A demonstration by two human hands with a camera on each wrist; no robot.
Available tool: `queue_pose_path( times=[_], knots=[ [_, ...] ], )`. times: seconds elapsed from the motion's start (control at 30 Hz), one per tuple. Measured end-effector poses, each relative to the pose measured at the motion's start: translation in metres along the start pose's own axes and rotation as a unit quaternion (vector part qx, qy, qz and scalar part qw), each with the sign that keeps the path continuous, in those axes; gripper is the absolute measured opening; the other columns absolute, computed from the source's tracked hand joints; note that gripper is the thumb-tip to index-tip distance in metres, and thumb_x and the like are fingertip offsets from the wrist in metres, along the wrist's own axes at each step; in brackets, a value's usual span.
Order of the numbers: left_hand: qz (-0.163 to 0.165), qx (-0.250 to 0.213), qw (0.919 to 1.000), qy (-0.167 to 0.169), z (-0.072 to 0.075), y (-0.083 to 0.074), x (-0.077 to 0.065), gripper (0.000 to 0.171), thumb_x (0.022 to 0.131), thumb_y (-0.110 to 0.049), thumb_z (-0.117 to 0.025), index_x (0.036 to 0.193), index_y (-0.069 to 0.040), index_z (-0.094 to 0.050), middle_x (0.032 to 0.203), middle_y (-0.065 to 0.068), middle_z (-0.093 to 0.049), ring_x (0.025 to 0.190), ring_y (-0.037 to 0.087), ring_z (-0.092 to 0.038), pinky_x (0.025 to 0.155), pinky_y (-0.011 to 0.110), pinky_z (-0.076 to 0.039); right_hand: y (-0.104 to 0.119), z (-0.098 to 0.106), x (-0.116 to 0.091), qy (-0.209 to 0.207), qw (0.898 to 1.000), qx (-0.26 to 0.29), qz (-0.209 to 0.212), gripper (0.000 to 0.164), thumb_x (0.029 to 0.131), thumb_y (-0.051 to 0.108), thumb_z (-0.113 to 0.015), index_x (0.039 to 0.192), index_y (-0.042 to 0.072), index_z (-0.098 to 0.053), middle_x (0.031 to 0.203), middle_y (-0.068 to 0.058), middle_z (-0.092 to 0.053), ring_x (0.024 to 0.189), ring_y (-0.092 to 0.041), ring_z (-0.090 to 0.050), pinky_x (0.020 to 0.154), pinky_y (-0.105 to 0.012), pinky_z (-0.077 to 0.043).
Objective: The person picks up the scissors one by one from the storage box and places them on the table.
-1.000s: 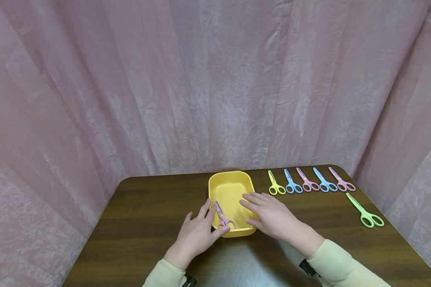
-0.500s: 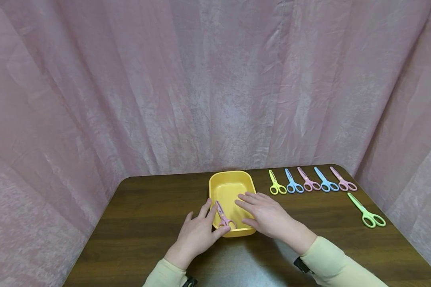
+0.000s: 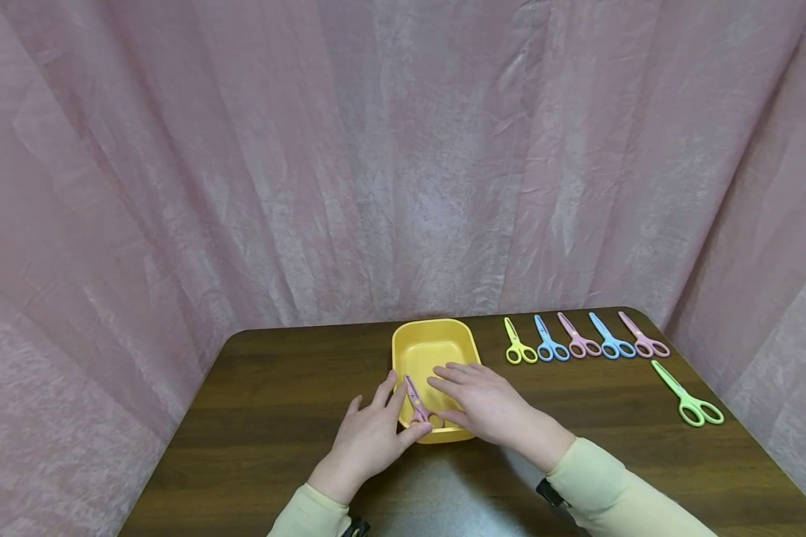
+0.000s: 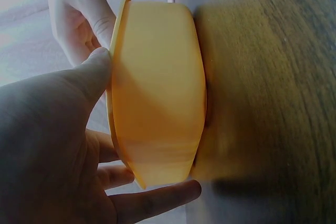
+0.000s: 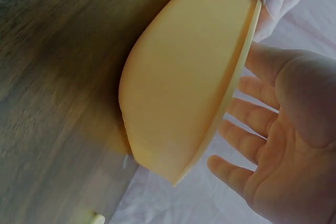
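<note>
My left hand (image 3: 371,440) holds the yellow plastic tray (image 3: 470,347) at its near left corner, thumb on the front rim and fingers along the left side. Inside that corner lie pink scissors (image 3: 416,403), partly behind the thumb. Over the right part of the tray hovers my right hand (image 3: 486,403), its fingers spread and holding nothing. In the right wrist view the right hand (image 5: 294,135) shows an open palm beside the tray's rim (image 5: 239,80). The left wrist view has the left thumb (image 4: 98,61) against the rim; the scissors are hidden there.
Right of the tray, a row on the brown wooden table (image 3: 295,388) has yellow scissors (image 3: 522,352), blue scissors (image 3: 552,348), pink scissors (image 3: 579,344) and more blue and pink pairs. Green scissors (image 3: 695,409) lie nearer the right edge. A pink curtain (image 3: 403,164) hangs behind.
My right hand has moved left, from the tray's right rim further over its inside. The left hand and the pink scissors in the tray have stayed in place.
</note>
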State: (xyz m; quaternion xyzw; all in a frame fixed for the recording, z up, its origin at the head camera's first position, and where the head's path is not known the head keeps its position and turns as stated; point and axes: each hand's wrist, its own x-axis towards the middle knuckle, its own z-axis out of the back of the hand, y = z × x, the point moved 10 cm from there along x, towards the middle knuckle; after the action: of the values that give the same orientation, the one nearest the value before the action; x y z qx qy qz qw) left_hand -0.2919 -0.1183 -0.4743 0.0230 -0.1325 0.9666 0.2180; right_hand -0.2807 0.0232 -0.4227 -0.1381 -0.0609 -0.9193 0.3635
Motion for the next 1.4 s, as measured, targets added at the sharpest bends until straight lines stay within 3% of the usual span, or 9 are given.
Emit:
queue_pose_path(
  times=[0.5, 0.73, 1.07, 1.4],
  knots=[
    [-0.004, 0.002, 1.0000, -0.001, 0.004, -0.004, -0.002, 0.089, 0.105, -0.068, -0.063, 0.166, -0.006, -0.049, 0.174, 0.020, -0.039, 0.116, 0.039, -0.076, 0.114, 0.072, -0.042, 0.006, -0.014, 0.012, 0.011, 0.999, -0.031, -0.010, 0.052, 0.099, 0.037, -0.085, 0.142, 0.011, -0.075, 0.145, -0.009, -0.072, 0.136, -0.031, -0.066, 0.114, -0.056, -0.051],
    [-0.005, 0.002, 1.0000, -0.002, 0.003, -0.002, -0.001, 0.092, 0.105, -0.074, -0.057, 0.167, -0.007, -0.049, 0.174, 0.020, -0.040, 0.118, 0.038, -0.076, 0.115, 0.072, -0.042, 0.009, -0.019, 0.019, 0.013, 1.000, -0.027, -0.008, 0.048, 0.100, 0.038, -0.084, 0.139, 0.010, -0.077, 0.141, -0.010, -0.074, 0.133, -0.030, -0.068, 0.112, -0.057, -0.052],
    [-0.004, 0.005, 1.0000, -0.001, 0.002, -0.002, -0.001, 0.093, 0.105, -0.076, -0.054, 0.169, -0.008, -0.046, 0.174, 0.019, -0.040, 0.117, 0.038, -0.077, 0.115, 0.071, -0.042, 0.006, -0.032, 0.029, 0.067, 0.997, -0.018, -0.036, 0.049, 0.103, 0.038, -0.080, 0.143, 0.010, -0.074, 0.143, -0.010, -0.073, 0.135, -0.030, -0.066, 0.115, -0.057, -0.049],
    [0.006, -0.002, 0.9999, 0.009, 0.001, 0.000, 0.000, 0.093, 0.105, -0.076, -0.053, 0.170, -0.010, -0.045, 0.176, 0.018, -0.037, 0.122, 0.037, -0.074, 0.117, 0.072, -0.039, 0.013, -0.035, 0.036, 0.053, 0.999, 0.001, 0.004, 0.052, 0.102, 0.038, -0.081, 0.145, 0.012, -0.073, 0.136, -0.008, -0.075, 0.130, -0.028, -0.069, 0.111, -0.055, -0.053]
  ],
)
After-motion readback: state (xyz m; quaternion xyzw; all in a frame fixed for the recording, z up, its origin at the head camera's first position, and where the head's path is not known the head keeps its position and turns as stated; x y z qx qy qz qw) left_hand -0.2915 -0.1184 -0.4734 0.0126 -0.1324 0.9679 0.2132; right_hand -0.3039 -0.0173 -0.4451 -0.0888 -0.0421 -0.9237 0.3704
